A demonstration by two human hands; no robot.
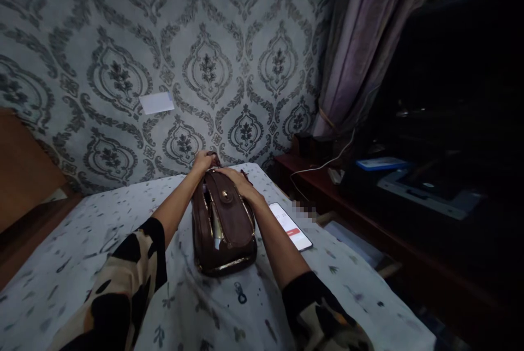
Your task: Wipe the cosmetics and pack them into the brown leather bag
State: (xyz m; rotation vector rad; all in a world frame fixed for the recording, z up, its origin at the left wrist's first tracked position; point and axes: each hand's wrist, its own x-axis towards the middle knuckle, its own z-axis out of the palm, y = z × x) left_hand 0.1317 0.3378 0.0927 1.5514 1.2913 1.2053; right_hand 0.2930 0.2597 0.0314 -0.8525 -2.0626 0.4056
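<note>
A dark brown bag with gold zippers and a round gold clasp lies on the patterned white sheet. Its side pocket is unzipped, and something pale shows inside. At the bag's far end my left hand is closed round a dark strap or handle. My right hand rests along the bag's far right edge; its fingertips are too small and dark to tell what they grip. A phone with a lit screen lies right of the bag, beside my right forearm.
Patterned wallpaper stands behind, with a white card on it. At the right are a purple curtain, a dark red desk, a white cable and a blue item. Brown furniture stands at the left.
</note>
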